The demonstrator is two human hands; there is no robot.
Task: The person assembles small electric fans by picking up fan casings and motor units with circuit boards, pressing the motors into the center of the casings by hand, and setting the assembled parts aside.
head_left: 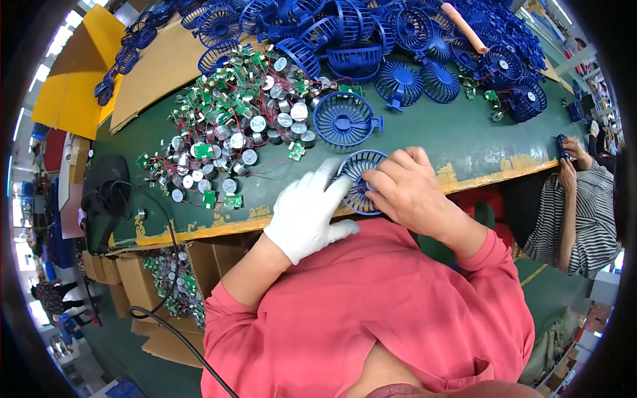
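A round blue fan cage [360,163] lies at the table's front edge, right in front of me, its slatted inner side facing up. My left hand [306,215], in a white glove, holds its left rim with the fingertips, the thumb lower down. My bare right hand [413,194] has bent fingers pressed into the cage from the right; what the fingertips pinch there is hidden. Just beyond lies another blue fan cage [344,121], apart from my hands. To the left spreads a heap of small silver motors [257,124] wired to green circuit boards [203,152].
Many blue fan cages [345,33] are piled along the far side of the green table [279,174]. A peach-coloured rod [464,28] lies on them. A black cable [174,232] hangs at left, near a cardboard box [141,282] of motors. At right, a person in stripes [576,219] works.
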